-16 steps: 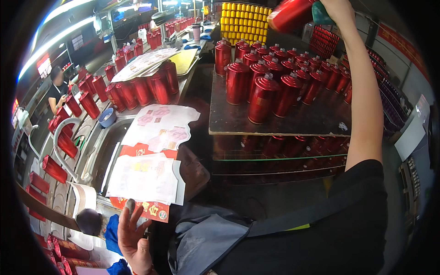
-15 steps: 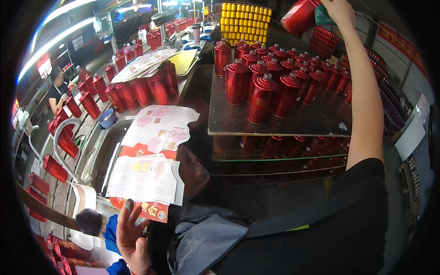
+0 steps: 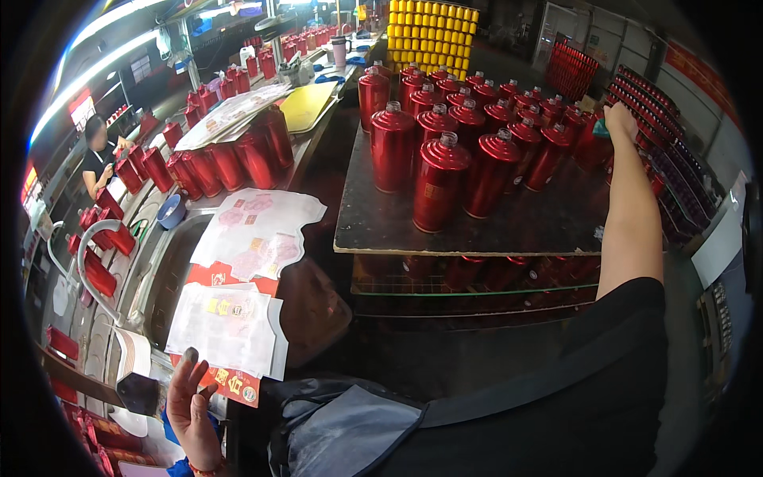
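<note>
My right arm stretches out to the far right, over the dark board. At its end my right hand (image 3: pixel 621 123) is closed at a red bottle (image 3: pixel 589 149), with a bit of green material (image 3: pixel 601 128) between palm and bottle; the fingers are partly hidden. The bottle is down among the other red bottles (image 3: pixel 442 183) standing on the board. At the lower left my left hand (image 3: pixel 193 417) is held up with its fingers apart and nothing in it. Its dark-tipped fingers are beside a stack of white and red printed sheets (image 3: pixel 226 318).
The board (image 3: pixel 381 226) has a lower tier of red bottles beneath it. On the left, a conveyor (image 3: pixel 155 230) carries more bottles, some lying tilted, next to a blue bowl (image 3: pixel 171 211). A person (image 3: pixel 97 155) works beyond it. Stacked yellow containers (image 3: pixel 429 36) stand at the back.
My right hand has come down from high at the upper right, bringing the red bottle to the board among the others. My left hand stays near the sheets, and the view has shifted slightly.
</note>
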A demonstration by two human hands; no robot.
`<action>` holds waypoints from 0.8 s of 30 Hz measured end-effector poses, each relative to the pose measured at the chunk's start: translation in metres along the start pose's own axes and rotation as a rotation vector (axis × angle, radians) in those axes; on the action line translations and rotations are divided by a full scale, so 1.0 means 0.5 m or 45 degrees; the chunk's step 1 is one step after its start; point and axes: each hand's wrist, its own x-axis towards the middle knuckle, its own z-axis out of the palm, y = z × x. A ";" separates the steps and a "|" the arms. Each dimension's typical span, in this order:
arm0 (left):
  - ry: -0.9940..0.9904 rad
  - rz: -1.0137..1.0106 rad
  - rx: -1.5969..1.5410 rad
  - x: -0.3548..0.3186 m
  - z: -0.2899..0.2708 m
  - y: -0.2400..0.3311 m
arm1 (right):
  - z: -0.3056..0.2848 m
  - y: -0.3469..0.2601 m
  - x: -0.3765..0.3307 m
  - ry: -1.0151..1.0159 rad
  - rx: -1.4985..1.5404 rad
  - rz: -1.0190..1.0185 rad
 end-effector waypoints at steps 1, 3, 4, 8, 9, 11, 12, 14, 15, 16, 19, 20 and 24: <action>-0.020 -0.001 -0.002 0.007 0.014 0.004 | 0.015 0.005 -0.007 -0.016 -0.003 0.023; -0.039 0.010 -0.002 0.013 0.031 0.011 | 0.052 0.009 -0.013 -0.109 -0.059 0.009; -0.053 0.009 0.002 0.013 0.037 0.013 | 0.069 0.012 -0.022 -0.126 -0.046 0.023; -0.069 -0.047 0.051 0.029 0.033 -0.001 | 0.159 0.028 -0.027 -0.227 0.019 0.041; -0.074 -0.054 0.044 0.029 0.035 -0.004 | 0.165 0.030 -0.039 -0.230 0.082 0.054; -0.085 -0.072 0.040 0.030 0.037 -0.005 | 0.194 0.034 -0.018 -0.209 0.130 0.047; -0.073 -0.076 0.043 0.029 0.040 -0.002 | 0.183 0.032 -0.013 -0.186 0.140 0.059; -0.039 -0.082 0.039 0.022 0.043 0.000 | 0.131 0.025 0.008 -0.085 0.217 0.025; -0.042 -0.072 0.022 0.016 0.038 -0.004 | 0.092 0.014 0.024 -0.005 0.285 -0.026; -0.038 -0.064 0.005 0.008 0.028 -0.011 | 0.069 -0.005 0.045 0.190 0.486 -0.071; 0.054 -0.067 -0.083 -0.035 0.017 -0.005 | -0.055 -0.131 0.081 0.692 0.926 -0.322; 0.070 -0.041 -0.061 -0.050 0.009 0.009 | -0.120 -0.201 0.049 0.754 1.023 -0.463; 0.257 0.085 0.025 -0.084 0.009 0.022 | -0.362 -0.464 -0.213 0.769 1.305 -1.204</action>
